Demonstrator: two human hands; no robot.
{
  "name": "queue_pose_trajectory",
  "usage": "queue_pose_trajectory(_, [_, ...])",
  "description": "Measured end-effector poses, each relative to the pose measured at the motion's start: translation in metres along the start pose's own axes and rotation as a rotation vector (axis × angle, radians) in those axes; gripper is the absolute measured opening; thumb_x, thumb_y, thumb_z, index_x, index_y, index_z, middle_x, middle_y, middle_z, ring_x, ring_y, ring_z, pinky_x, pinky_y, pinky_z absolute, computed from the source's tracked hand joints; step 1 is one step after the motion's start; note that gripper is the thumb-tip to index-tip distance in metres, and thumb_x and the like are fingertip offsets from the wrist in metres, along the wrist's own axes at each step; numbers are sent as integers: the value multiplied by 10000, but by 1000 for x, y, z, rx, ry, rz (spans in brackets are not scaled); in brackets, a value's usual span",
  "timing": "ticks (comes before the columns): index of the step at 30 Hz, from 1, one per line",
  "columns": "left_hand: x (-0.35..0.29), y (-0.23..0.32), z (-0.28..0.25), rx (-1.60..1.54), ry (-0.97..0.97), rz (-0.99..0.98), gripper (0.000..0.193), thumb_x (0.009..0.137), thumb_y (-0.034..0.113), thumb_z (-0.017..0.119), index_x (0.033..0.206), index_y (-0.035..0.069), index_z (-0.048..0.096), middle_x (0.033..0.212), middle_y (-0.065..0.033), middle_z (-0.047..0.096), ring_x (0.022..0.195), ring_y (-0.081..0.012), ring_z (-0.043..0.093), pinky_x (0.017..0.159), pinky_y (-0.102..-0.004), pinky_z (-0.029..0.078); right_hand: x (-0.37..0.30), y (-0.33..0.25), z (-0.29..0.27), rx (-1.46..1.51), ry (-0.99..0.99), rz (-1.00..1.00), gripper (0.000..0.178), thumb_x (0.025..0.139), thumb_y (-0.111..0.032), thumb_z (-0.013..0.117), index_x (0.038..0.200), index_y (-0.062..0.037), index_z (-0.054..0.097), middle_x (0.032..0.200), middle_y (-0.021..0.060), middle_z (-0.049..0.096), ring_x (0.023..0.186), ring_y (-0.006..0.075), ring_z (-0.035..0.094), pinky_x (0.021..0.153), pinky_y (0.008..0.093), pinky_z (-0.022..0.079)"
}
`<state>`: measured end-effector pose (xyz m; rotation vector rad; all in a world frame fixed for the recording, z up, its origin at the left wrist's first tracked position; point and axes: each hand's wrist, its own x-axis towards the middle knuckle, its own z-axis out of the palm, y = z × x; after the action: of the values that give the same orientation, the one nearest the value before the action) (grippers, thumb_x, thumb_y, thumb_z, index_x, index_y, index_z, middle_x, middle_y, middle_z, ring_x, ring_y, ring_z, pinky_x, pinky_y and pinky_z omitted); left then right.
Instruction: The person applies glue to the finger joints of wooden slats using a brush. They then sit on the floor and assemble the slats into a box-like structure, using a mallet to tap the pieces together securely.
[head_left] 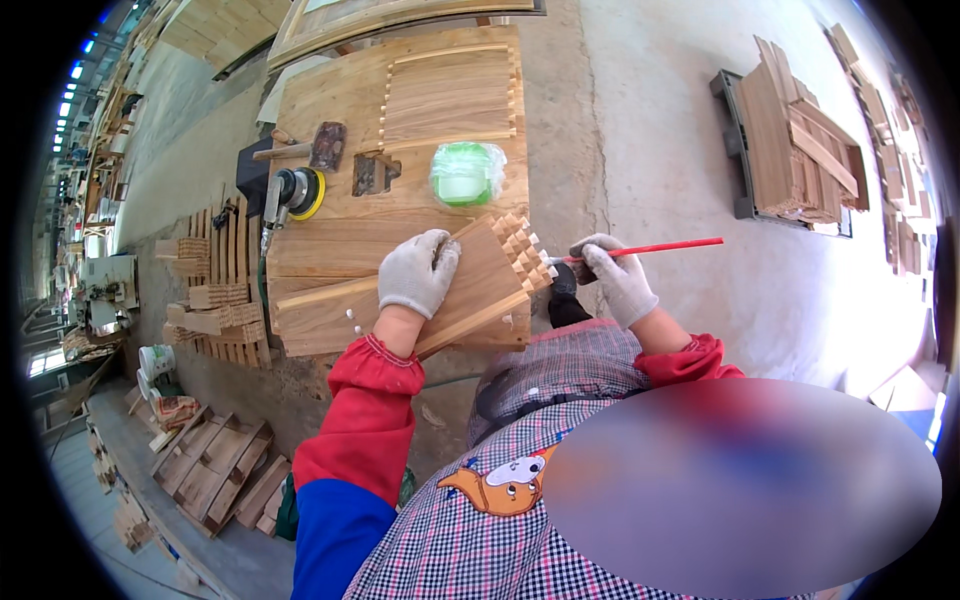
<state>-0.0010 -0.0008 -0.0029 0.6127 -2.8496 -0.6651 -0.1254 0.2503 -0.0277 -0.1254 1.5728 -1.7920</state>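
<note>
My left hand, in a whitish glove, is closed over a stack of wooden boards lying at a slant on the workbench, its fingers bent at the far edge. The boards' right ends are cut into rows of notched joint teeth, some with white on them. To the right of these ends, my right hand, also gloved, pinches a thin red-handled brush. The handle points off to the right, and the brush's whitish tip is at the notched ends; whether it touches them I cannot tell.
On the wooden workbench are an orbital sander with a yellow pad, a mallet, a green container wrapped in plastic and a jointed panel. A cutout pierces the top. Stacked boards stand right.
</note>
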Motion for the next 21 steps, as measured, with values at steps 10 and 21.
queue_pose_trajectory(10, [0,2,-2,-9,-1,-2,249,839,301,553,911,79,640,861,-133,654,796,-323,616,700,-421,484,21,-5,6,21,-46,-9,159,905,-154,528,934,-13,595,791,14,580,699,80,514,620,229,434])
queue_pose_trajectory(21, [0,2,-3,-18,-25,-13,265,851,296,541,937,65,639,881,-146,648,814,-327,612,711,-403,483,41,-8,17,31,-42,-60,162,906,-149,518,918,-8,596,761,20,573,674,92,511,606,236,429])
